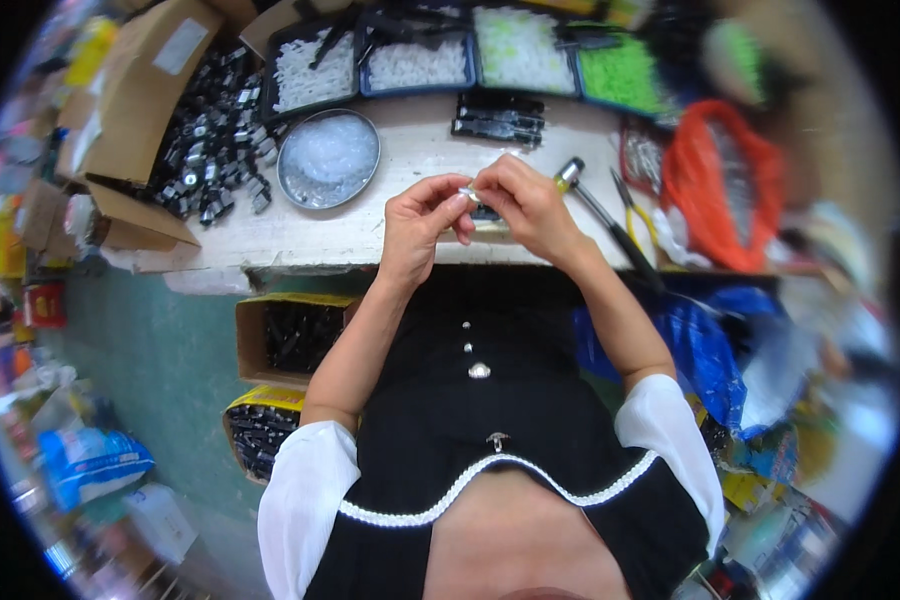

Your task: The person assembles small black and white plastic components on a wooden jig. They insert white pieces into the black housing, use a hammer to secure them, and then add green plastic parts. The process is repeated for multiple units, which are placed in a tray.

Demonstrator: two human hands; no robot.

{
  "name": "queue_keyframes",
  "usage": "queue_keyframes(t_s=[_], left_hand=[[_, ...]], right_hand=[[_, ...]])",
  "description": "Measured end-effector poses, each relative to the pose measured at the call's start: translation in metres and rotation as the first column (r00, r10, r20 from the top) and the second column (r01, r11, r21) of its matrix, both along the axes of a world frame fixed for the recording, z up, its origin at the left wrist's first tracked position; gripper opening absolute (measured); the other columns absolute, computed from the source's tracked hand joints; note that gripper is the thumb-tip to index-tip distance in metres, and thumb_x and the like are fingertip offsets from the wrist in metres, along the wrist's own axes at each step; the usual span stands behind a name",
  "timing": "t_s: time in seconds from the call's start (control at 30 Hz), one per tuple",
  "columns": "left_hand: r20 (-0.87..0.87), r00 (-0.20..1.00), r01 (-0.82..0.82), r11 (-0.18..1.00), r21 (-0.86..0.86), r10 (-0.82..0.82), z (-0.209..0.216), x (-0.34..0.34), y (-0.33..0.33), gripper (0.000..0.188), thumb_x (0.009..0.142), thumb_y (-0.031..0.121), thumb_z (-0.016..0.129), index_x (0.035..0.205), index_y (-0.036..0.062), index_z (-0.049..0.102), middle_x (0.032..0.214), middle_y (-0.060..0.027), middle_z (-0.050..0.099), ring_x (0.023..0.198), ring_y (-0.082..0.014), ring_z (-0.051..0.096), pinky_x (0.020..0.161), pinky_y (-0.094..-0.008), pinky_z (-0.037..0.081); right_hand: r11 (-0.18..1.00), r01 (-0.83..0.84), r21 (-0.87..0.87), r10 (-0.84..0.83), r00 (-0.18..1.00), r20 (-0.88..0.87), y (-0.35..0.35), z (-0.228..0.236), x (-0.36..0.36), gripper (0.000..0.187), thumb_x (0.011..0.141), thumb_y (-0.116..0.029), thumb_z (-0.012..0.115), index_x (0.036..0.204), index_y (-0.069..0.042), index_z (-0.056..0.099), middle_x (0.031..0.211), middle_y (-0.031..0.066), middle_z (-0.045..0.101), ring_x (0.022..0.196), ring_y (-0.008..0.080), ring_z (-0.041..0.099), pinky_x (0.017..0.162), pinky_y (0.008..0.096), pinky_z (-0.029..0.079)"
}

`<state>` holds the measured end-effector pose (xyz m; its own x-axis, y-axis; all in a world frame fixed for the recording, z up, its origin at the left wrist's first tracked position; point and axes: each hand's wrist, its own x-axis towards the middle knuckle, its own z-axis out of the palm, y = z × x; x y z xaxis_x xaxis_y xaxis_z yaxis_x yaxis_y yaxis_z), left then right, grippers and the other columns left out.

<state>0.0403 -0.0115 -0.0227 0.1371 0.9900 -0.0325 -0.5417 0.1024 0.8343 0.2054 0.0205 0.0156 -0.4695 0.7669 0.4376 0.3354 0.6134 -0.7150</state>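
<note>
Above the near edge of the workbench (410, 240), my left hand (420, 220) and my right hand (528, 208) meet. Thumb and fingers of both are pinched around a small pale part (468, 192), too small for its kind to be told. A dark piece (484, 212) shows just below my right fingers; part of it is hidden. Beside my right hand lie a hammer (600, 213) with a dark handle and yellow-handled pliers (638, 218). Several black tool-like pieces (498, 120) lie in a row beyond my hands.
At left stand a round metal dish (368, 150) of clear pieces, a heap of black-and-silver parts (215, 130) and a cardboard box (135, 100). Trays of white pieces (420, 65) and green pieces (618, 78) line the back. A red bag (685, 180) sits right; boxes (255, 340) stand below.
</note>
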Motion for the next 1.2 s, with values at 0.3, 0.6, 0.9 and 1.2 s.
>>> queue_keyframes(t_s=[0.3,0.6,0.9,1.2], left_hand=[[-0.244,0.966,-0.079,0.997,0.017,0.081,0.001,0.003,0.000,0.021,0.083,0.006,0.063,0.103,-0.0003,0.062,0.083,-0.0072,0.063,0.063,-0.0086,0.057,0.050,-0.0201,0.047],[-0.699,0.660,-0.079,0.952,0.297,0.274,-0.013,-0.016,0.010,0.019,0.076,0.002,0.066,0.095,-0.0008,0.065,0.080,-0.0017,0.057,0.061,-0.0050,0.049,0.054,-0.0194,0.041],[-0.794,0.556,0.028,0.949,0.313,0.246,-0.028,-0.014,0.017,0.021,0.070,0.003,0.069,0.090,0.0034,0.067,0.075,-0.0077,0.058,0.064,-0.0164,0.056,0.059,-0.0278,0.045],[-0.977,0.114,0.287,0.935,0.207,0.181,-0.009,-0.006,0.034,0.023,0.065,0.011,0.073,0.087,0.0045,0.067,0.080,-0.0110,0.060,0.070,-0.0256,0.060,0.066,-0.0341,0.047]], right_hand=[[0.981,0.047,0.190,-0.060,0.996,0.061,0.004,-0.015,-0.007,0.007,0.079,-0.003,0.059,0.085,-0.001,0.056,0.077,0.0114,0.054,0.067,0.0283,0.056,0.056,0.0353,0.044],[0.992,0.000,0.129,-0.051,0.918,0.392,0.009,-0.045,0.003,0.011,0.080,-0.013,0.059,0.089,-0.006,0.056,0.079,0.0097,0.054,0.066,0.0310,0.057,0.054,0.0394,0.045],[0.992,-0.060,0.115,0.001,0.888,0.459,0.010,-0.054,-0.006,0.007,0.078,-0.006,0.052,0.082,-0.002,0.053,0.079,0.0138,0.054,0.069,0.0337,0.057,0.058,0.0431,0.045],[0.995,0.086,0.048,-0.097,0.949,0.299,0.018,-0.048,0.014,0.007,0.079,-0.008,0.056,0.085,-0.005,0.056,0.081,0.0105,0.055,0.073,0.0313,0.058,0.061,0.0408,0.045]])
